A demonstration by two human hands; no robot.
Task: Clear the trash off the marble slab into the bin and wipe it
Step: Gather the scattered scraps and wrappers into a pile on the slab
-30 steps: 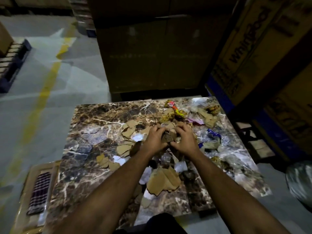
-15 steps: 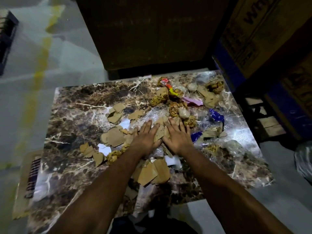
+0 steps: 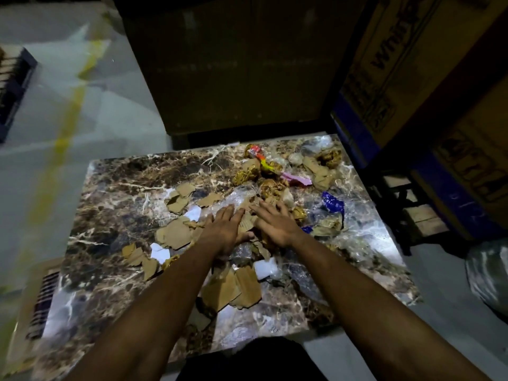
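Marble slab is lying flat under the head camera, trash spreading from its middle toward the far right corner; left half mostly bare stone. Torn cardboard scraps and white paper bits are sitting mid-slab. Crumpled gold wrappers, a blue wrapper and clear plastic film are crowding the far right. More cardboard pieces are lying near the near edge.

Left hand and right hand are pressing palm-down side by side on the pile at slab centre, fingers spread flat, thumbs almost touching, clamped on nothing.

Step in hand, by my reading: gathering, raking loose litter into one heap. No wiping yet.

Next move is probably calling for cupping both hands around the heap and lifting it clear. Bin: possibly the plastic-lined shape off the slab's right edge; cannot tell for sure. Light scraps are likely to slip out between the fingers.
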